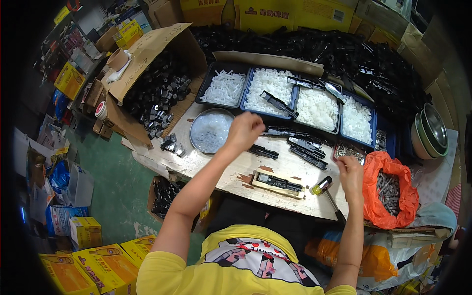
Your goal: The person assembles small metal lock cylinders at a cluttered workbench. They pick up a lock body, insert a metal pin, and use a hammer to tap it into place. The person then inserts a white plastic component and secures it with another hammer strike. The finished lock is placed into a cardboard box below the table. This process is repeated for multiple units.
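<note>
My left hand (245, 132) is raised over the table between a round metal dish (192, 129) of small translucent pieces and the trays of white parts. Its fingers are curled together, and whatever they hold is hidden. By a small tray (337, 152) of little metal pins, my right hand (350, 171) has its fingertips pinched; anything between them is too small to make out. A black elongated part (280, 183) lies in a wooden block (259, 185) in front of me. To its right rests a hammer (323, 186) with a yellowish face. Several similar black assemblies (307, 150) lie beyond the block.
White plastic pieces fill several trays (268, 88) along the back. Black parts (339, 49) are heaped behind them. At left stands an open carton (147, 59) of black pieces; at right are an orange bag (372, 206) of grey screw-like parts and stacked bowls (432, 130).
</note>
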{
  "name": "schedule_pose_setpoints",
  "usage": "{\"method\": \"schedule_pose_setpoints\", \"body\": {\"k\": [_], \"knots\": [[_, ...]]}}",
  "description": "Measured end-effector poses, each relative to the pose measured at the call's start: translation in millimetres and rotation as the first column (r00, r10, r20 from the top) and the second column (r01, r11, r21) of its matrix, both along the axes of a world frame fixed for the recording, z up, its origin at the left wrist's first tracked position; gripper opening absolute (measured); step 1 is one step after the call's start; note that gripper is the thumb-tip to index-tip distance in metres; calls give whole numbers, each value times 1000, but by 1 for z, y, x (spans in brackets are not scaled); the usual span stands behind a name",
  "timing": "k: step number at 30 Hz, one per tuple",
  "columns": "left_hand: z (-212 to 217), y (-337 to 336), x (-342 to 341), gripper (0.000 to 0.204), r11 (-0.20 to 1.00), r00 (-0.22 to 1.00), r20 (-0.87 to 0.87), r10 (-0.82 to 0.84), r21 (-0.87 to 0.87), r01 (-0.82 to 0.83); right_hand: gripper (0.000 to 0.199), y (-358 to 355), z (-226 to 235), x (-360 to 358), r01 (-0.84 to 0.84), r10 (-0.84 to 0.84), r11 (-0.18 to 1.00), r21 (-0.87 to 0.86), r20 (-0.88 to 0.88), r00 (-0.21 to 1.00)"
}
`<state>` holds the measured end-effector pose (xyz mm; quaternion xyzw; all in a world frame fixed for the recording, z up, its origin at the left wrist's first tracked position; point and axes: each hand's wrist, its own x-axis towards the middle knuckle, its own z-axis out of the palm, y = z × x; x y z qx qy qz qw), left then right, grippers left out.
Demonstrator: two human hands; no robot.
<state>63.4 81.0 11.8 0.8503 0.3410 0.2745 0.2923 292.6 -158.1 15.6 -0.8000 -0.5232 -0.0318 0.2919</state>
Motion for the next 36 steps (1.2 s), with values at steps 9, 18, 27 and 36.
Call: {"method": "schedule_pose_setpoints", "body": {"k": [9,18,27,36], "knots": [[2,64,69,19,964,926,-308,218,215,-155,17,3,-22,41,322,-212,895,-308,343,915],[14,80,62,7,965,990,-32,136,-221,-140,10,5,-21,43,251,-190,935,-253,241,952],[25,68,40,17,778,910,394,132,-610,151,8,-3,-25,47,189,-186,981,-42,54,981],[17,-40,25,16,497,810,584,56,-720,484,11,11,7,-31,-172,163,970,173,64,984]]}}
